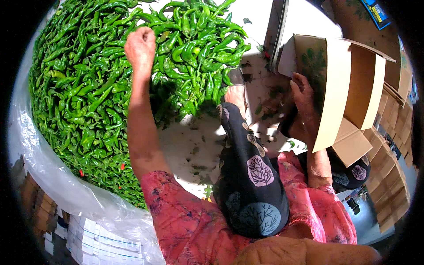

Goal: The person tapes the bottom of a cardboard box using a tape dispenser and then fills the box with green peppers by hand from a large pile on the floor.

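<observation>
A large heap of long green peppers fills the left side. My left hand is over its upper part with the fingers curled into a fist; whatever may be inside the fist is hidden. To the right of this hand lies a looser spread of green peppers on a white surface. My right hand is at the left side of an open cardboard box. Its fingers are loosely bent and apart, with nothing visible in them. A box flap partly covers that forearm.
Clear plastic sheeting edges the heap. Leaf scraps litter the pale floor by my bent leg. More cardboard boxes are at the right, and white boxes are stacked at the lower left. A blue package lies top right.
</observation>
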The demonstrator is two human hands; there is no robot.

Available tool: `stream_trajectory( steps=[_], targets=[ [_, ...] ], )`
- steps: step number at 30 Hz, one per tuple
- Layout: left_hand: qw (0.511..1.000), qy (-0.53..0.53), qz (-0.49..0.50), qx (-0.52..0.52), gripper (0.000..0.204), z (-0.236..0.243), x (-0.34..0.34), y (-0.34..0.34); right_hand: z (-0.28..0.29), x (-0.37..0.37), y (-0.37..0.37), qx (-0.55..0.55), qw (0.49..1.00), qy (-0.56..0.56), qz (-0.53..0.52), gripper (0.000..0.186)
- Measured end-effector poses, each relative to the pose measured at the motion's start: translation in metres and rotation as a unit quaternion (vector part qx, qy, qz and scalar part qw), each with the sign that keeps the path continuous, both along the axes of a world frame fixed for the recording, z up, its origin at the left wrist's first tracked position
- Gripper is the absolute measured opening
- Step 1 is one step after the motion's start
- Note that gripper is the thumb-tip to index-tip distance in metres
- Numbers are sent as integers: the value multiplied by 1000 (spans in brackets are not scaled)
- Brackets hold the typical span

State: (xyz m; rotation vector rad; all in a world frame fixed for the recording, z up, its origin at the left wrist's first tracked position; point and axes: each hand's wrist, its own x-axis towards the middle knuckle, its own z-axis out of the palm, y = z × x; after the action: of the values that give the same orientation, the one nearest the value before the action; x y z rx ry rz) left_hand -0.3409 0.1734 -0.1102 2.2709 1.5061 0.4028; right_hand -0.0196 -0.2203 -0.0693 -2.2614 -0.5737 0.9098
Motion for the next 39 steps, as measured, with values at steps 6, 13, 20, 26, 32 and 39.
stream_trajectory(
  steps=[6, 13, 20, 26, 32, 39],
  targets=[
    [999, 38, 2, -33, 25, -18, 9, -32, -16, -12, -7, 6, 998, -59, 9, 28],
    [992, -34, 66, -103, 18, -30, -7, -42, -5, -68, 19, 42, 997, -14, 61, 23],
    [939, -195, 172, -226, 26, -47, -45, -43, -20, -97, 28, 66, 989, 130, 35, 20],
    [983, -3, 71, -172, 36, -23, -4, -45, -21, -100, 36, 16, 968, 246, 36, 19],
    [972, -85, 42, -214, 23, -3, -14, -59, -18, -107, 44, 10, 971, 232, 57, 19],
    [903, -259, 114, -324, 21, 57, -26, -77, -44, -99, 55, 47, 960, 275, 21, 20]
  ],
)
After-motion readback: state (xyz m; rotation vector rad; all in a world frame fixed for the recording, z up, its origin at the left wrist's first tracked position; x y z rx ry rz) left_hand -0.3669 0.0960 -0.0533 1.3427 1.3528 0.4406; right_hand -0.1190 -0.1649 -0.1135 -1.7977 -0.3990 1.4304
